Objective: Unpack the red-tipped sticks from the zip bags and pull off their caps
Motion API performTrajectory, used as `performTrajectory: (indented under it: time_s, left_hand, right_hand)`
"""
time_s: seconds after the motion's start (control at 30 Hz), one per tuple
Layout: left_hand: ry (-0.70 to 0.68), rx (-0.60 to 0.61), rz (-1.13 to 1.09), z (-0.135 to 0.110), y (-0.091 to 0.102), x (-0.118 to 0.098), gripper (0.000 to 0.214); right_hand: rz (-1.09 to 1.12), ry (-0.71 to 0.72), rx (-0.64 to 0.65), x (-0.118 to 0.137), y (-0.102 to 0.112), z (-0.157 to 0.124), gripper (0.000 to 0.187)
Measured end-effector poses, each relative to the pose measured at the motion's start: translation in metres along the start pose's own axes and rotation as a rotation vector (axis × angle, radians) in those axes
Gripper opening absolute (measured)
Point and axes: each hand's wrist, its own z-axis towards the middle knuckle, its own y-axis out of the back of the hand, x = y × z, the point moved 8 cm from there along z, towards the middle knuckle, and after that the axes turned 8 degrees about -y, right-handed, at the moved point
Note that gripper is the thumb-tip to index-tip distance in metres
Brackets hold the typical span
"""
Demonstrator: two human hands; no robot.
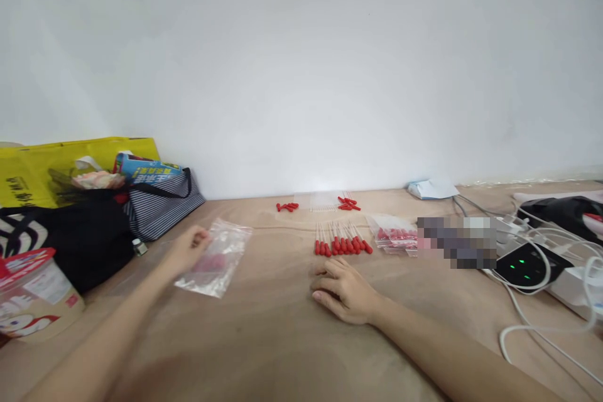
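Note:
My left hand (187, 249) is at the left edge of a clear zip bag (217, 264) that lies on the table with something pinkish-red in it. Its fingers are curled together and slightly blurred; what they hold, if anything, does not show. On the table rests my right hand (347, 294), fingers loosely bent and apart, with nothing visible in it. Just beyond its fingertips lies a row of thin droppers with red bulbs (343, 245). To their right is a stack of zip bags (393, 235) with red bulbs inside.
Loose red bulbs (287, 207) and a second red pile (348, 203) lie near the wall. Bags (162, 201), a tub (40, 295) and a small bottle (139, 247) stand at left. White cables (513, 308) and a black power box (530, 267) occupy the right.

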Motion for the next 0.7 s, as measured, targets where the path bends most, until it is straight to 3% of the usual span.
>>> performTrajectory:
  time_s: [0.1, 0.17, 0.23, 0.33, 0.47, 0.57, 0.7]
  left_hand:
    - [0.098, -0.046, 0.257, 0.005, 0.029, 0.054, 0.02]
    - [0.081, -0.038, 0.382, 0.004, 0.035, 0.066, 0.021]
    - [-0.007, -0.103, 0.524, -0.002, 0.04, 0.055, 0.024]
    - [-0.336, -0.182, 0.566, -0.02, 0.034, 0.007, 0.029]
    - [-0.742, 0.065, 0.452, -0.046, -0.002, -0.041, 0.025]
    - [-0.848, 0.189, 0.439, -0.053, -0.021, -0.045, 0.023]
    - [-0.851, 0.214, 0.425, -0.047, -0.032, -0.033, 0.028]
  right_hand:
    - [0.012, -0.015, -0.006, -0.001, 0.0, 0.0, 0.019]
    - [0.022, -0.026, -0.007, -0.002, -0.001, 0.0, 0.018]
    - [0.034, -0.026, -0.007, -0.003, -0.001, 0.0, 0.018]
    - [0.039, -0.018, -0.018, -0.002, -0.001, 0.0, 0.017]
    - [0.027, -0.012, -0.033, -0.003, 0.0, 0.0, 0.016]
    - [0.015, -0.002, -0.04, -0.003, -0.001, 0.0, 0.016]
    - [0.004, 0.004, -0.044, -0.002, -0.001, 0.0, 0.014]
